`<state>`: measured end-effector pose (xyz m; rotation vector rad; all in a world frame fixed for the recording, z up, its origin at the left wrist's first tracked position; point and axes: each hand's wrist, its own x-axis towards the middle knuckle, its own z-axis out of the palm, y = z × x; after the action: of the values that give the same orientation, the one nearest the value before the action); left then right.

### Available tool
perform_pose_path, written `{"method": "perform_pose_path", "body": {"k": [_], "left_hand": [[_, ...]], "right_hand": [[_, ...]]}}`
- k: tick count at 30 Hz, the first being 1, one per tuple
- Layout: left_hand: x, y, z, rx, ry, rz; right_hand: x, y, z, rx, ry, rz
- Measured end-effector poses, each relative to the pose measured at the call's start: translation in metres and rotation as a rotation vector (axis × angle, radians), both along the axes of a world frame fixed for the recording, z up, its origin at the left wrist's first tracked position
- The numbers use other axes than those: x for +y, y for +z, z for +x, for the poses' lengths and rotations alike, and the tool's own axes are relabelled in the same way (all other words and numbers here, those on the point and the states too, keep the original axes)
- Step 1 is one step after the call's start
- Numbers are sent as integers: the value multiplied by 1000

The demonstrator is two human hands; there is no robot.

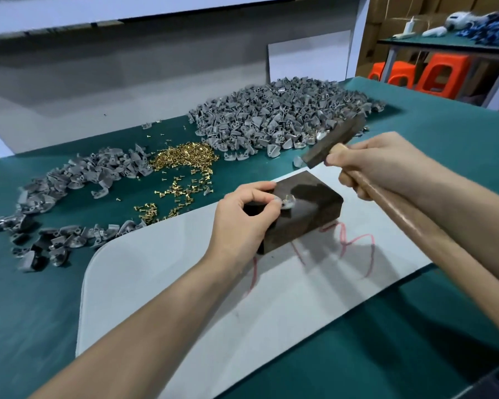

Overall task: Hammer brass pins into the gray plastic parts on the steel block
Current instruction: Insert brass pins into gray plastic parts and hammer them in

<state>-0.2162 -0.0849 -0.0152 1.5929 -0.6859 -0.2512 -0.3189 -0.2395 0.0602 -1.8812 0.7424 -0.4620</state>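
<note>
Green matting covers the tabletop (444, 139), and a pale grey sheet (185, 298) lies on its near side, marked with red scribbles (355, 243). Beyond the sheet a big heap of gray plastic parts (280, 113) spreads over the far side, and a smaller heap (78, 180) trails along the left. A dark steel block (314, 208) stands on the sheet's far part. The wooden-handled hammer (386, 203) is raised above and to the right of the block, its dark head (333, 142) blurred and clear of it. The right hand (380, 159) has its fingers wrapped round the handle just below the head. The left hand (242, 214) rests at the block's left end, thumb and forefinger pinching one gray part (285, 203) on the block's top face, where a small glint of brass shows. Loose brass pins (182, 156) lie scattered on the tabletop between the two heaps.
</note>
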Motion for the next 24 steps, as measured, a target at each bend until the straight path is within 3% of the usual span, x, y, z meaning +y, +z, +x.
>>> {"method": "perform_pose_path", "body": {"k": [7,10,18,24], "left_hand": [[2,1,-1,13,-5,0],[3,1,-1,2,-14,2],[2,-2,2,-28,-16,26],[0,-4,4,-64,-30,41]], "right_hand": [[-30,-27,15,55,-52,364],[-32,-31,18,80,-4,333],[-34,-43,12,174,33,14],[-16,-18,-2,-30,176,185]]}}
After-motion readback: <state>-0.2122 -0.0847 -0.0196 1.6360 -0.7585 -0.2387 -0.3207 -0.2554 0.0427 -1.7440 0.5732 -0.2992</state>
